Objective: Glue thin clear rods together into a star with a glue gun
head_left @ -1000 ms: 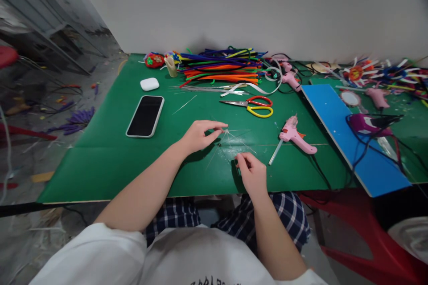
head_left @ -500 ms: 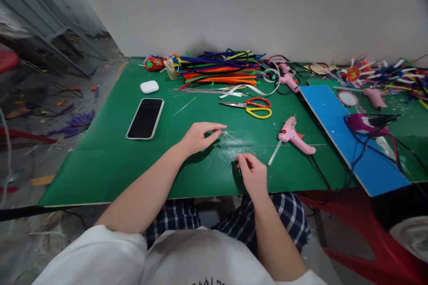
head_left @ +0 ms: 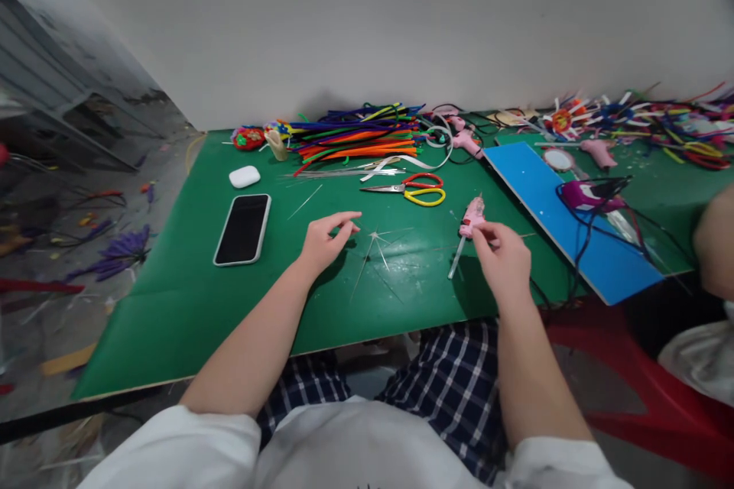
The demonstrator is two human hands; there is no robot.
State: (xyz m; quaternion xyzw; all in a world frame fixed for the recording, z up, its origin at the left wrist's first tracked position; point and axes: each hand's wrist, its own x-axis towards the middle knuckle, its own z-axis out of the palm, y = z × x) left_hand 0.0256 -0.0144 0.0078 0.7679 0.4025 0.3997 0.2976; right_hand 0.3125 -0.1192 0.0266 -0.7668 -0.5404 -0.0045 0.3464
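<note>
My left hand [head_left: 324, 245] hovers low over the green table with its index finger stretched out, thumb below it, and nothing held. Just right of its fingertips lies a star of thin, pale wires [head_left: 375, 236], joined at one point and fanned out; the hand does not touch it. My right hand [head_left: 502, 258] has its fingers curled round the handle of a pink hot glue gun [head_left: 472, 215], hiding most of that handle. A clear glue stick [head_left: 456, 257] sticks out of the gun's back end, toward me.
Red-and-yellow-handled scissors [head_left: 404, 189] lie beyond the wires, before a pile of pipe cleaners [head_left: 358, 134]. A phone [head_left: 243, 230] and white case [head_left: 244, 176] lie left. At right are a blue board [head_left: 550, 206] with a purple tool [head_left: 590, 195] and another person's arm [head_left: 716, 241].
My right hand has moved right from beside the wires to the glue gun and closed on it. My left hand has come away from the wire star's centre. The view has shifted right.
</note>
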